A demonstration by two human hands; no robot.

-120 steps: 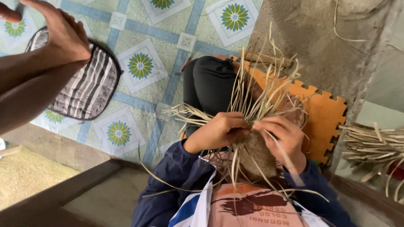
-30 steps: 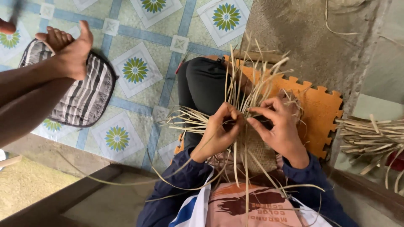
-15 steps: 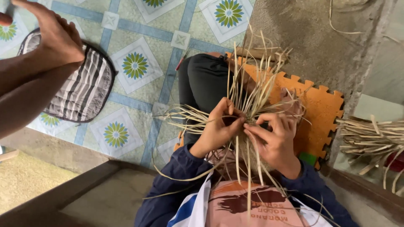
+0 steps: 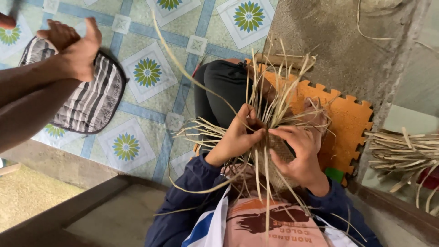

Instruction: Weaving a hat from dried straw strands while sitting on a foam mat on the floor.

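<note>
Head view: seated on an orange foam mat (image 4: 347, 123), a weaver's left hand (image 4: 235, 137) pinches pale straw strips (image 4: 274, 91) against the half-woven piece (image 4: 280, 148) held over the lap, with the right hand (image 4: 299, 158) clamped around it. A slackened pinch could let loose strips spring free; sharp folding might crack them.

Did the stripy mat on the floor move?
No. The striped mat still lies just left of the same flower tile, edge touching it.
</note>
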